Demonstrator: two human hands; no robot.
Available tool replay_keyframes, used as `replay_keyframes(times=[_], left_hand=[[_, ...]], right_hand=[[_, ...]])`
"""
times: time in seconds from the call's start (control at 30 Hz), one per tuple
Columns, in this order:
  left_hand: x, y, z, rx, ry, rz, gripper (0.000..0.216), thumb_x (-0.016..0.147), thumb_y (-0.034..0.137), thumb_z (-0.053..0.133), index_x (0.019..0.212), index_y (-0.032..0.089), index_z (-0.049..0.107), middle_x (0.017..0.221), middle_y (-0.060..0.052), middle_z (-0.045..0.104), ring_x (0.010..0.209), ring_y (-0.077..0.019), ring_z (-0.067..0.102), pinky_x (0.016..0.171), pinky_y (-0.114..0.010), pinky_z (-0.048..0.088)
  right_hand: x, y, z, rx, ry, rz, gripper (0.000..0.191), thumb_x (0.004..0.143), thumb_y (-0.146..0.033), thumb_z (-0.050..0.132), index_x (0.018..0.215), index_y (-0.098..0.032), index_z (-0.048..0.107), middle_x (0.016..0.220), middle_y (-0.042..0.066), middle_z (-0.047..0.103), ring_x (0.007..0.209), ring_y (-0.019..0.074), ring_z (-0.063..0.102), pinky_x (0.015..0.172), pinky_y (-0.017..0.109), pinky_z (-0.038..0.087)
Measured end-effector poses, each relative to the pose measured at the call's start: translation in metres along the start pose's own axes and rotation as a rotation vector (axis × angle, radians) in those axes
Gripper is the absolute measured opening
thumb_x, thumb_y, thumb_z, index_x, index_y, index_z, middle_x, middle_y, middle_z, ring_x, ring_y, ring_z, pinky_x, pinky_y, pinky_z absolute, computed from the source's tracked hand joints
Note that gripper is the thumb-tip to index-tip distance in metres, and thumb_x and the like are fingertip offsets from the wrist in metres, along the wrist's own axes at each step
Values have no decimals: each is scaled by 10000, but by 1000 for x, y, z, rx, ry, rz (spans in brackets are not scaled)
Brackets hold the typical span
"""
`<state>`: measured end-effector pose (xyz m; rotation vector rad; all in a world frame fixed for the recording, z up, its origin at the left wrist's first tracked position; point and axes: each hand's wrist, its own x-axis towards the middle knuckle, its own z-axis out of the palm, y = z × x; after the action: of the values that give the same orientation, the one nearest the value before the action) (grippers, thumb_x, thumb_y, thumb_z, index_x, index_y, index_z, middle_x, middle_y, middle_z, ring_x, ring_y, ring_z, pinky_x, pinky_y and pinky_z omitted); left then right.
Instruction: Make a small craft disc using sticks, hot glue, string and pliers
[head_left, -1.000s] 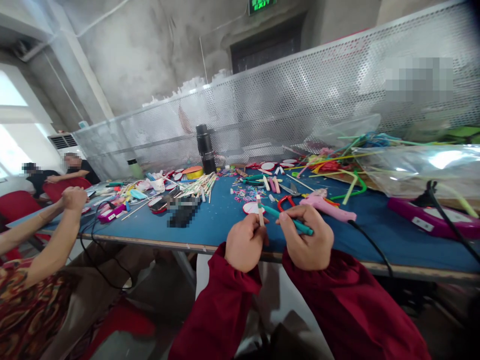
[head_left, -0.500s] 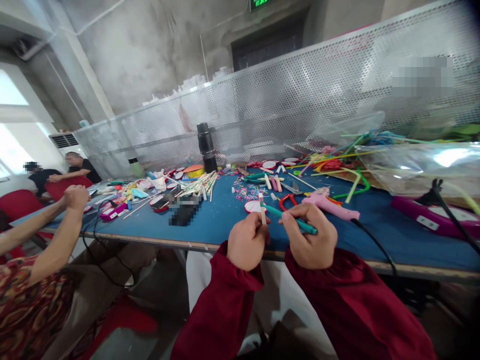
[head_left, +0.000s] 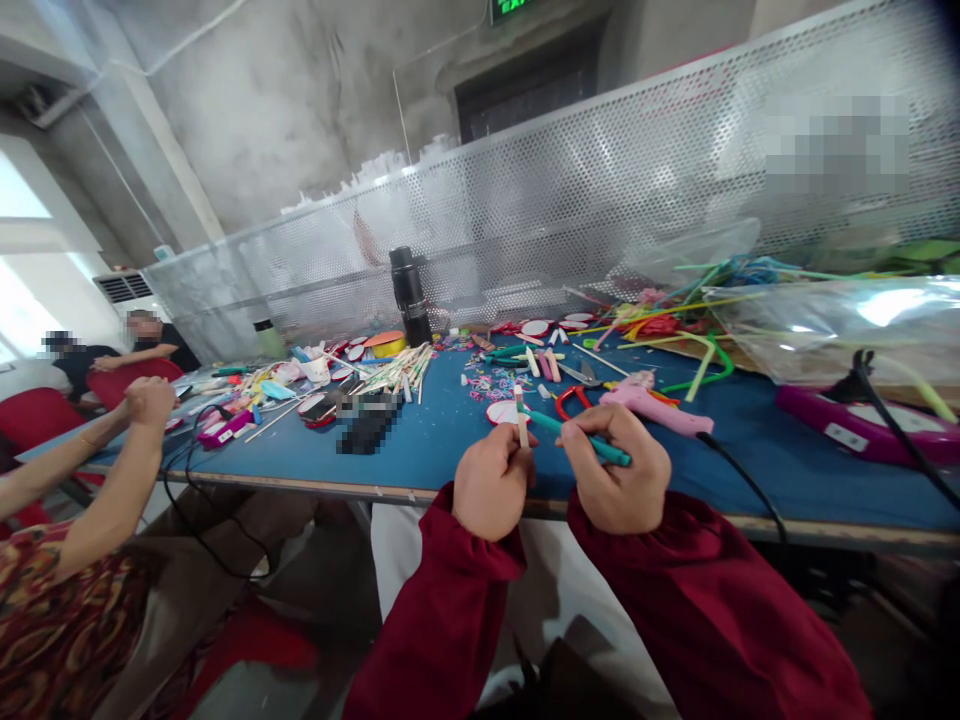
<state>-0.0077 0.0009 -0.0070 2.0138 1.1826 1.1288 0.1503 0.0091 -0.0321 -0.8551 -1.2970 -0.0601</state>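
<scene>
My left hand [head_left: 491, 485] is closed around a pale wooden stick [head_left: 520, 417] that points up from the fist. My right hand [head_left: 619, 475] grips a teal pen-like tool [head_left: 581, 435], whose tip reaches toward the stick. Both hands hover over the near edge of the blue table [head_left: 435, 445]. Dark red sleeves cover both forearms.
A pink glue gun [head_left: 652, 405] with a black cord lies just beyond my right hand, beside red-handled scissors [head_left: 571, 400]. Farther back are a black flask [head_left: 407, 295], wooden sticks [head_left: 397, 370], coloured straws [head_left: 697, 335] and a clear bag [head_left: 840, 330]. Another person's arms [head_left: 112, 450] rest at left.
The hands keep their grip and stay nearly in place; the view has shifted slightly.
</scene>
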Motion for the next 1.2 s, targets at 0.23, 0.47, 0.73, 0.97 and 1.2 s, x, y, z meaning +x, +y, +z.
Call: replay_keyframes(times=[0.23,0.47,0.73,0.97,1.2], left_hand=[[0,-1,0,11,5,4,134,974,174,512,1029,246,611,711,40,665,696,-173,610,693,-296,422],[0,-2,0,44,11,15,138,989,180,496,1040,247,605,709,42,657,693,-170,611,697,-290,426],[0,-3,1,34,9,21,144,993,183,489,1055,243,603,704,43,644,686,-167,608,697,-289,430],[-1,-4,2,35,13,22,143,990,177,490,1044,245,604,705,44,645,685,-165,599,700,-286,431],[-1,-3,2,31,18,26,144,992,177,489,1048,247,602,712,42,646,683,-167,602,699,-288,432]], right_hand=[[1,-3,1,-9,22,7,189,984,-347,685,829,-252,631,741,28,695,643,198,619,646,382,491],[2,-4,1,-8,27,-2,171,980,-319,689,835,-244,638,739,18,700,625,181,617,643,360,478],[1,-1,2,10,34,-25,145,974,-290,689,845,-253,631,740,15,691,647,192,631,656,366,489],[1,-1,1,4,42,-25,152,970,-282,689,834,-258,625,739,17,680,649,196,628,648,370,491],[1,-2,1,23,30,-22,156,967,-287,689,830,-258,621,725,13,672,640,194,622,641,368,485]])
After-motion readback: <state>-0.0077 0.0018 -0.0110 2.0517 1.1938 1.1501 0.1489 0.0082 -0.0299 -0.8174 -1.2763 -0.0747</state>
